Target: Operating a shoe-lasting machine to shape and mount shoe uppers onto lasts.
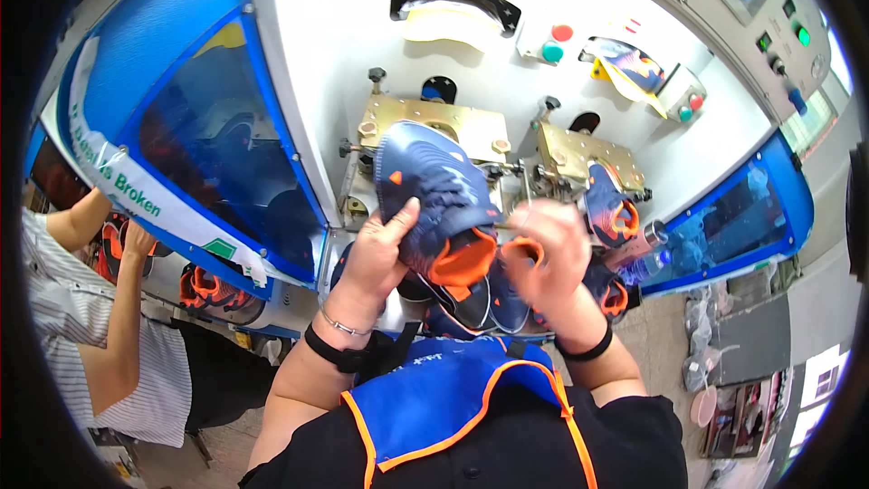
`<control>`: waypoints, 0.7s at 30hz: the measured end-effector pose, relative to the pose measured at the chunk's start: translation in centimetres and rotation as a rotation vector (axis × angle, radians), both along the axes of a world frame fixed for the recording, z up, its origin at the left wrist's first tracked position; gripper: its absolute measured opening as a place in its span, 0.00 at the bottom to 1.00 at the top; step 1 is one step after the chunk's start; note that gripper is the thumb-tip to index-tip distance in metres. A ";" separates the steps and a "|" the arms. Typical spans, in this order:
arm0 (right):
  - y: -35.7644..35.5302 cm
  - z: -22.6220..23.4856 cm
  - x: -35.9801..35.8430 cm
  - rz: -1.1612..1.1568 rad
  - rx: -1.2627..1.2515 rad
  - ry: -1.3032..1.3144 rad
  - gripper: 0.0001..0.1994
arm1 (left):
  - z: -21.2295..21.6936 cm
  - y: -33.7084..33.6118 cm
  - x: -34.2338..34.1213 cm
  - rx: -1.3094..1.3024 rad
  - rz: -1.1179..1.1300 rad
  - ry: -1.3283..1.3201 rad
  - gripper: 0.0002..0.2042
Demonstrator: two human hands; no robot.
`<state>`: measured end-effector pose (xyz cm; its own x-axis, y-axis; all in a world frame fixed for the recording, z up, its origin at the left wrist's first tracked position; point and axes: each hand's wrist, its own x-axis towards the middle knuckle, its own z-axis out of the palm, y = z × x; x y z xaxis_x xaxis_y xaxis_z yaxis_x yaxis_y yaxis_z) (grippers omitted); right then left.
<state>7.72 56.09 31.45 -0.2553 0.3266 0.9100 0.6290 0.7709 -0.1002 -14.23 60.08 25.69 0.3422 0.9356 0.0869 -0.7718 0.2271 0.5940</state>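
A navy sneaker (433,183) with an orange lining is held up in front of me, toe pointing away and opening toward me. My left hand (378,252) grips its left side, thumb on the upper. Just right of its heel is my right hand (549,254), smeared by motion, so what its fingers do is unclear. Behind the sneaker stands a brass-coloured machine block (453,118), with a second block (584,152) to the right. Another navy sneaker (605,204) sits at that right block. More navy shoes (510,302) lie below my hands, partly covered.
Blue-framed side panels (226,127) flank the machine. Red and green buttons (553,43) are on its back wall. At the left, a person in a striped top (136,362) works near orange-lined shoes (206,288). A plastic bottle (644,264) lies at the right.
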 end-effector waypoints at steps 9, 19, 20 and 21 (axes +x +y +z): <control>4.1 -2.2 -2.8 0.020 -0.190 -0.197 0.20 | 0.7 0.3 -3.3 0.001 0.065 0.042 0.28; 18.4 9.3 0.2 -0.351 -0.522 -0.295 0.17 | -1.2 -1.2 -6.1 -0.011 0.048 0.196 0.24; 19.5 10.5 0.5 -0.350 -0.480 -0.301 0.17 | -1.2 -1.3 -6.3 -0.025 0.047 0.211 0.24; 20.7 11.7 0.6 -0.358 -0.514 -0.321 0.19 | -1.3 -1.5 -6.5 -0.039 0.040 0.196 0.23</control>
<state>8.33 76.77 43.14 -0.2820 0.8092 0.5154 0.8946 0.4159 -0.1636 -20.71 58.61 24.42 0.3113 0.9502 -0.0144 -0.6511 0.2243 0.7251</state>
